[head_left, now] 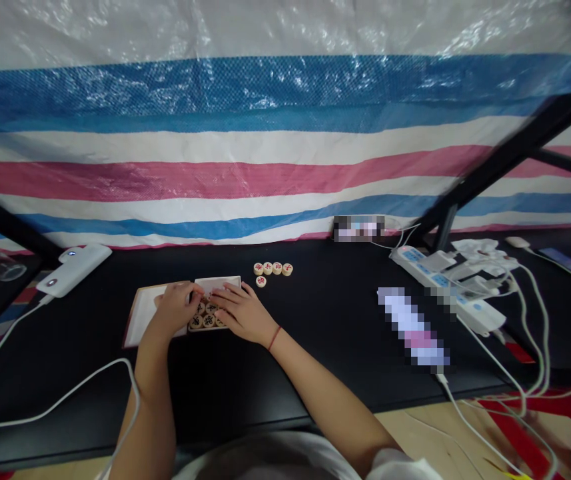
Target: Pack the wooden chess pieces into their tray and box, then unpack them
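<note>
A small white box [218, 283] holds several round Chinese chess pieces [208, 321] with black characters, laid flat in rows. My left hand [178, 308] is over the box's left edge, its fingers curled inward; whatever they hold, if anything, is hidden. Across the right part of the box lies my right hand [248, 313], fingers stretched and apart, touching or just above the pieces. An open lid [146, 313] with a pale inside and dark red edge rests left of the box, partly under my left hand. Several pieces with red characters [268, 268] form a row beyond it, with one red-character piece [261, 282] in front.
A white device [74, 270] with a cable lies at the left, near a clear glass [2, 268]. At right are a blurred-out phone [412, 327], a power strip [470, 310] and tangled white cables. Striped sheeting [265, 180] hangs behind the black table [325, 373].
</note>
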`<state>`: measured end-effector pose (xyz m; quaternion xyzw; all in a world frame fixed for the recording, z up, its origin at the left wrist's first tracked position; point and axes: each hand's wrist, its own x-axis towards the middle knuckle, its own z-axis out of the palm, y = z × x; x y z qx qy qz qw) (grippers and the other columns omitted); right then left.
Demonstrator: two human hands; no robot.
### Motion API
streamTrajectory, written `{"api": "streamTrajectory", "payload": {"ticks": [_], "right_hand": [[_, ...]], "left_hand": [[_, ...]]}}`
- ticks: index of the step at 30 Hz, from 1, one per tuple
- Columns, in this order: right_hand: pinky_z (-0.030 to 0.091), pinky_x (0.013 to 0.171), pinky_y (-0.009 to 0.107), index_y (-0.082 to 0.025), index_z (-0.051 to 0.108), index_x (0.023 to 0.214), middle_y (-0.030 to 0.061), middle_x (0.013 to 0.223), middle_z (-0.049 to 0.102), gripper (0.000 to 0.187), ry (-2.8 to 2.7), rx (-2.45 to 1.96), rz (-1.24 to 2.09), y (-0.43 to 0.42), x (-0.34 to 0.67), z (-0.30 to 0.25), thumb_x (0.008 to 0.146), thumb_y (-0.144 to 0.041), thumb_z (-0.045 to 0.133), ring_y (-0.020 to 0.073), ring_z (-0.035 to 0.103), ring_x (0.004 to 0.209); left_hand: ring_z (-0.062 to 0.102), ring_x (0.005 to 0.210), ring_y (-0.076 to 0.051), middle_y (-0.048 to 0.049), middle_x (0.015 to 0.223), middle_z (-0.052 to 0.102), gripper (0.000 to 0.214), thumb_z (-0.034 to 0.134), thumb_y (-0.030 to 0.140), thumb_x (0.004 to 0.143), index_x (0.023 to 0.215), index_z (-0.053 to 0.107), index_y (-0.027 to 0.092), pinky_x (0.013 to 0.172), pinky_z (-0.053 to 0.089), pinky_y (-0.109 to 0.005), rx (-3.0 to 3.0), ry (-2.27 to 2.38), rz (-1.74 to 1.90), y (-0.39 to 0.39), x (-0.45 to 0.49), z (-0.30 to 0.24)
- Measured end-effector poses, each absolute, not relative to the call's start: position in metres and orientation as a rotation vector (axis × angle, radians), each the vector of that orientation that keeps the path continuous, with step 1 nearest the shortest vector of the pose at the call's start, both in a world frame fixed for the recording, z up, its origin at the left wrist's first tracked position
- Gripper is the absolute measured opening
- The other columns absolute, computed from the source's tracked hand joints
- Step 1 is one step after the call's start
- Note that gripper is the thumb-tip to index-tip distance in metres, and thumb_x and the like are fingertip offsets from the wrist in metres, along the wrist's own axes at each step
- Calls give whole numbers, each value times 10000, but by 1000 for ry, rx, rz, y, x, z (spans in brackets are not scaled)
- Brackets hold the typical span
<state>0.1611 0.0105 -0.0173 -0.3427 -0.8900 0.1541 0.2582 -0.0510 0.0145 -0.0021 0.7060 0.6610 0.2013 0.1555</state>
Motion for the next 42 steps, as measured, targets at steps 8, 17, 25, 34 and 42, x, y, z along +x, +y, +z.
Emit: {"api": "streamTrajectory", "payload": {"ticks": [8, 17, 25, 34, 42], "right_hand": [[226, 1142, 482, -269, 570, 1290, 58, 1328, 598, 414, -2295, -866, 340, 10, 160, -17, 926, -460, 526, 240, 383, 1369], [460, 919, 351, -222, 646, 1123, 73, 1065, 693, 240, -1960, -963, 282, 8, 167, -10, 941, -290, 505, 204, 601, 1030], [455, 812, 317, -179, 662, 1007, 69, 900, 702, 192, -1777, -1480, 204, 21, 198, -10, 855, -215, 551, 214, 614, 867], [398, 705, 267, -181, 653, 1026, 57, 806, 680, 196, -1911, -1703, 170, 27, 202, -21, 864, -199, 543, 199, 603, 789], [385, 721, 269, -191, 656, 985, 58, 846, 690, 157, -1905, -1680, 184, 27, 200, -21, 873, -210, 547, 196, 598, 805]], "left_hand": [[618, 1006, -241, -66, 1043, 707, 282, 511, 403, 840, 997, 664, 226, 974, 441, -425, 1929, 1790, 928, 15, -42, 7], [663, 974, -234, -79, 1024, 710, 405, 648, 540, 755, 969, 644, 196, 873, 538, -357, 1502, 1385, 1104, 8, 6, 14], [642, 833, -189, -39, 961, 705, 355, 515, 484, 869, 1056, 659, 219, 744, 519, -296, 1718, 1701, 979, 10, -7, 10], [636, 857, -198, -42, 950, 706, 286, 475, 392, 880, 967, 678, 211, 835, 496, -322, 1956, 1761, 1015, 17, -21, 1], [629, 888, -211, -53, 938, 712, 283, 455, 364, 890, 947, 683, 205, 859, 479, -345, 1990, 1812, 1084, 17, -25, 0]]}}
